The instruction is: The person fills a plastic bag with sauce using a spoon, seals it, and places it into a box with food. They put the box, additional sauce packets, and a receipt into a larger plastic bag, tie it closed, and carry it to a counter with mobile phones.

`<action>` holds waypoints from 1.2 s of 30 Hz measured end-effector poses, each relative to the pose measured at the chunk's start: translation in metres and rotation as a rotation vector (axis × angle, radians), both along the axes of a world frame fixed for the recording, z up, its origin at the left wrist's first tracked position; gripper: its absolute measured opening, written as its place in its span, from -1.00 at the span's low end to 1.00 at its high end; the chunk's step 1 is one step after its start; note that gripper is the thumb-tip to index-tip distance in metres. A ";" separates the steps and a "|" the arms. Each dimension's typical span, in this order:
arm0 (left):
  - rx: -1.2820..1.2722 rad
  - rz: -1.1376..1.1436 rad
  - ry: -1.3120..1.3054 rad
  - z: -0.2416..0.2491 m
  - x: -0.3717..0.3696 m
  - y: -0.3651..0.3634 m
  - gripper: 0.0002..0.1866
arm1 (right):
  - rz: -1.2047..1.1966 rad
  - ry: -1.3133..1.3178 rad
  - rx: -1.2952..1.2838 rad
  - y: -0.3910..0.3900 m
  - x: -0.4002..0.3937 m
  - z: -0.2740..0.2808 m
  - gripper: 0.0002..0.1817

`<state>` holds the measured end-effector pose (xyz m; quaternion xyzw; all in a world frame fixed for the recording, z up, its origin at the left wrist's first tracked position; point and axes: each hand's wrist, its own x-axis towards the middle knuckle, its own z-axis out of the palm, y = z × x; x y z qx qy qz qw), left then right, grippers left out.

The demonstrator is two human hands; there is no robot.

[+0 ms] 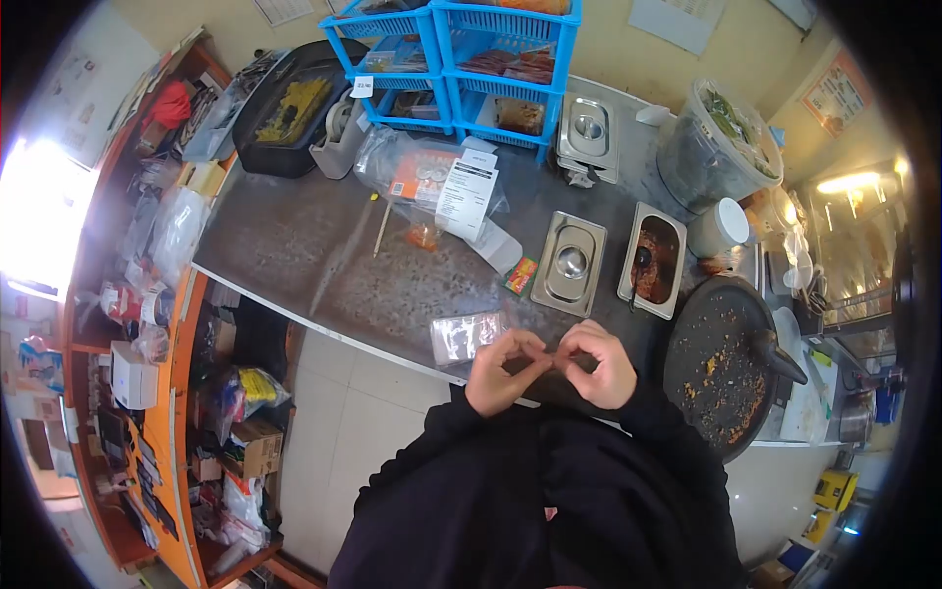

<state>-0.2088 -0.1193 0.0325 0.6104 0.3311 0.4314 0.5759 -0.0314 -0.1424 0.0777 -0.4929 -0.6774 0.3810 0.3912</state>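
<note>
My left hand [506, 372] and my right hand [597, 364] meet at the table's front edge, thumbs and fingertips pinched together. Whatever sits between the fingertips, if anything, is too small or thin to make out. Just left of my left hand lies a flat stack of clear plastic bags [465, 338]. Beyond my right hand stands a lidded steel container [570, 263]. A small green and red packet [521, 276] lies against its left side.
An open steel container [654, 257] holds reddish food and a utensil. To the right is a big dark round pan [721, 358] with crumbs. A printed receipt [466, 196] rests on plastic packages below blue shelf baskets [505, 83]. A thin stick [383, 229] lies farther left.
</note>
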 end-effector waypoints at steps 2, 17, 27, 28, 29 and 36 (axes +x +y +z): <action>0.003 -0.031 0.033 0.001 -0.015 0.005 -0.79 | 0.046 -0.090 0.048 0.007 -0.010 -0.003 -0.88; 0.294 0.079 0.314 -0.011 -0.135 0.163 -0.63 | -0.127 -0.393 0.465 0.143 -0.118 -0.072 -0.89; 0.561 0.195 0.505 -0.061 -0.134 0.243 -0.55 | -0.255 -0.629 0.480 0.221 -0.149 -0.117 -0.76; 0.608 0.184 0.526 -0.057 -0.133 0.243 -0.56 | -0.266 -0.605 0.466 0.220 -0.153 -0.114 -0.78; 0.664 0.169 0.559 -0.059 -0.134 0.247 -0.64 | -0.278 -0.581 0.454 0.219 -0.157 -0.109 -0.80; 0.505 -0.289 0.664 -0.009 -0.156 0.267 -0.87 | -0.196 -0.459 0.310 0.222 -0.157 -0.073 -0.86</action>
